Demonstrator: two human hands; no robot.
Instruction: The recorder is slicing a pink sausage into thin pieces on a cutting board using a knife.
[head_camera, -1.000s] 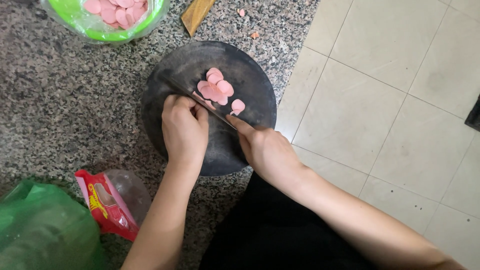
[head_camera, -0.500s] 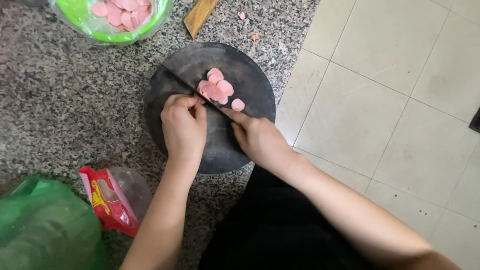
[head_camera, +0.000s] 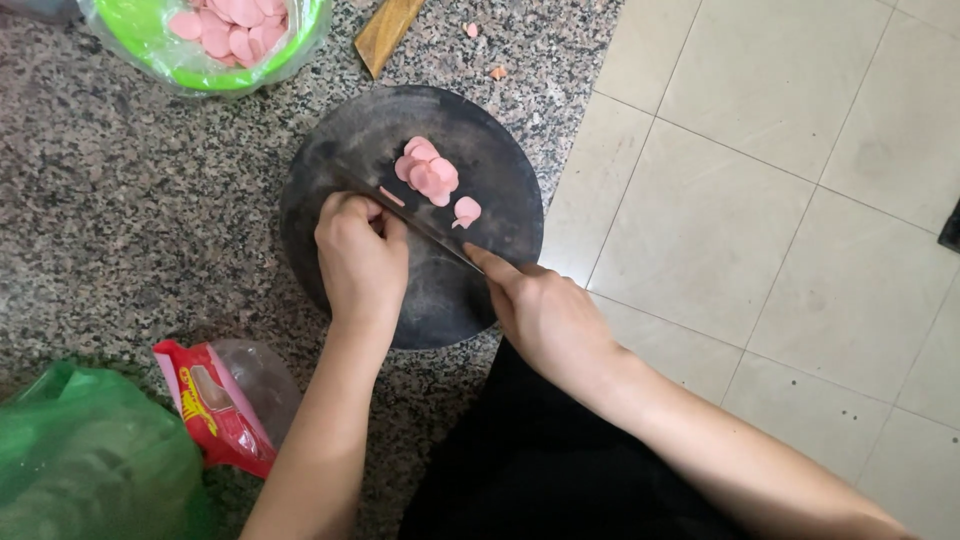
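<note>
A round dark cutting board (head_camera: 500, 160) lies on the speckled granite counter (head_camera: 120, 200). Several pink sausage slices (head_camera: 430, 172) are piled on its far part. My left hand (head_camera: 360, 262) is curled over a short pink sausage piece (head_camera: 391, 197), which is mostly hidden under the fingers. My right hand (head_camera: 545, 315) grips a knife (head_camera: 425, 228) by the handle, forefinger along the spine. The blade runs diagonally across the board, right beside the left fingertips.
A green bowl (head_camera: 205, 62) lined with clear plastic holds more pink slices at the top left. A wooden handle (head_camera: 387, 32) lies beside it. A red and clear wrapper (head_camera: 225, 405) and a green plastic bag (head_camera: 90, 465) sit at the counter's near edge. Tiled floor (head_camera: 780, 200) lies right.
The knife has worked up and down beside my left fingers. My left hand has crept slightly back along the sausage piece. The pile of slices stays put.
</note>
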